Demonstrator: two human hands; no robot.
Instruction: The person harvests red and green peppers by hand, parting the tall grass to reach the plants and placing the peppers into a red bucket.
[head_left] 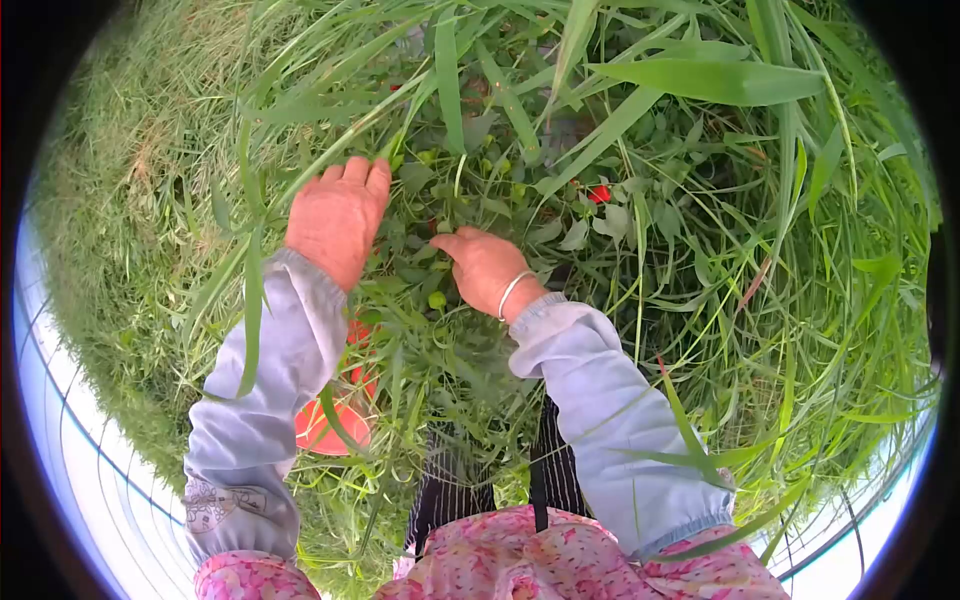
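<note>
Green and round, a small fruit (437, 300) shows among pointed leaves (415, 177).

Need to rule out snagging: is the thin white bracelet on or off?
On: the thin white bracelet lies across the wrist of the right hand.

Head-worn, looking forward and steeply down, fisheye-wide. Sits above pink patterned shirt (600, 562) at bottom edge; faces out along both grey sleeves (625, 420) to left hand (338, 222) and right hand (486, 270), near mid-view, taking in green plants (710, 82) all round.
</note>
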